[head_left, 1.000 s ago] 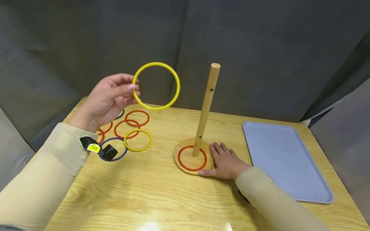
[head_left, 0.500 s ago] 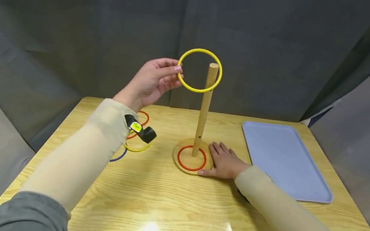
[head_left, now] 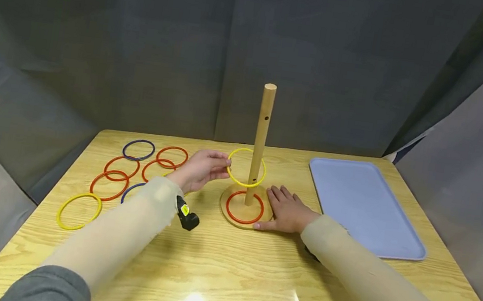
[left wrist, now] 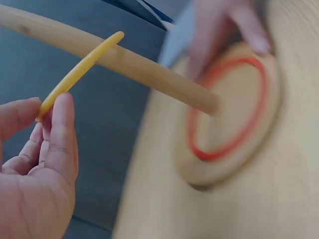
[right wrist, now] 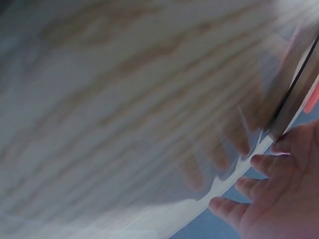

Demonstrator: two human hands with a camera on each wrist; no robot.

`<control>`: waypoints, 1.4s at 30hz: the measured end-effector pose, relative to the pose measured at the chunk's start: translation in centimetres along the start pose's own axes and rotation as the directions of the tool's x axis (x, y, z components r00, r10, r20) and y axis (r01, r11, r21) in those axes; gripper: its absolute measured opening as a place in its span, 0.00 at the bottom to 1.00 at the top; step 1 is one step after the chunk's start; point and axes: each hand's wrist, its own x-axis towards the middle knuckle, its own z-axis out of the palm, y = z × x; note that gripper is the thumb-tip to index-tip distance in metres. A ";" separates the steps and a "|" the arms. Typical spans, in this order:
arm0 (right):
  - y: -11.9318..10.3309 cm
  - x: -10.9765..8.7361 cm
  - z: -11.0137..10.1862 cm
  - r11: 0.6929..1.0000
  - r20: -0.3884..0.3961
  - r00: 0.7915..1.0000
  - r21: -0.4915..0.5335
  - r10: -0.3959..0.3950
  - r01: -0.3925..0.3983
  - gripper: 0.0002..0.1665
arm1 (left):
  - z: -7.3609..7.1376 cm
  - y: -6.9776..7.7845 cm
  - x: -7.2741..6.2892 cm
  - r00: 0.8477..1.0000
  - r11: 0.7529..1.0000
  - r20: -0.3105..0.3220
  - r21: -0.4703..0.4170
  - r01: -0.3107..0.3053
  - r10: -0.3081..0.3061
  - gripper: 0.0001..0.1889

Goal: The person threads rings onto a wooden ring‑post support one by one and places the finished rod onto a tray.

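Note:
With thumb and fingertips, my left hand (head_left: pixel 201 168) pinches the left side of a yellow ring (head_left: pixel 243 185). That ring encircles the wooden post (head_left: pixel 263 123) low down, a little above the round wooden base (head_left: pixel 225 208). Around the foot of the post, a red ring (head_left: pixel 243 222) lies flat on the base. My right hand (head_left: pixel 288 211) rests on the base's right edge, fingers spread. In the left wrist view, the yellow ring (left wrist: pixel 79 72) appears nearly edge-on across the post (left wrist: pixel 149 74). The right wrist view shows the right hand (right wrist: pixel 279 184) at the frame's edge.
Left of the base, several loose rings lie partly overlapping, among them a blue ring (head_left: pixel 139 141), a red ring (head_left: pixel 173 148) and a yellow ring (head_left: pixel 61 208). My left forearm covers some of them. A light blue tray (head_left: pixel 367 207) lies at the right. Grey curtains (head_left: pixel 166 59) hang behind the table.
My left hand has carried the yellow ring rightward and up to the post's top, then down around the post. The right hand has stayed on the base. The head view has shifted slightly.

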 end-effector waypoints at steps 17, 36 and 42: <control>-0.3 0.0 -0.1 1.000 -0.001 1.000 0.000 0.008 -0.008 0.70 | -1.0 -7.5 0.5 0.986 0.980 -0.067 0.117 0.162 -0.155 0.15; -0.7 0.6 0.1 1.000 0.016 1.000 -0.015 -0.010 0.010 0.71 | -10.4 -3.3 -5.0 0.995 0.938 -0.070 0.344 -0.041 0.070 0.21; -0.9 0.8 0.7 0.999 0.009 1.000 -0.012 -0.029 0.030 0.71 | -17.7 -1.4 -10.0 0.979 0.962 -0.105 0.227 -0.149 0.177 0.15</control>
